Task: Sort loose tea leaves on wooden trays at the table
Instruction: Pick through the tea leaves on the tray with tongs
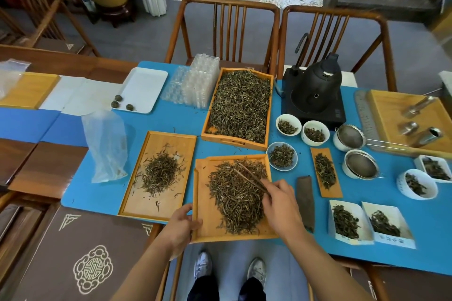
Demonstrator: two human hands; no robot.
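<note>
Three shallow wooden trays are set on the blue table mat (168,120): a left tray (137,203) with a thin scatter of dark, wiry tea leaves (160,171), a near tray (208,225) heaped with them, and a full one (269,110) behind. The near tray's left edge is gripped by the left hand (182,226). Thin brown wooden tongs (249,177) are pinched by the right hand (281,203), tips over the heap.
</note>
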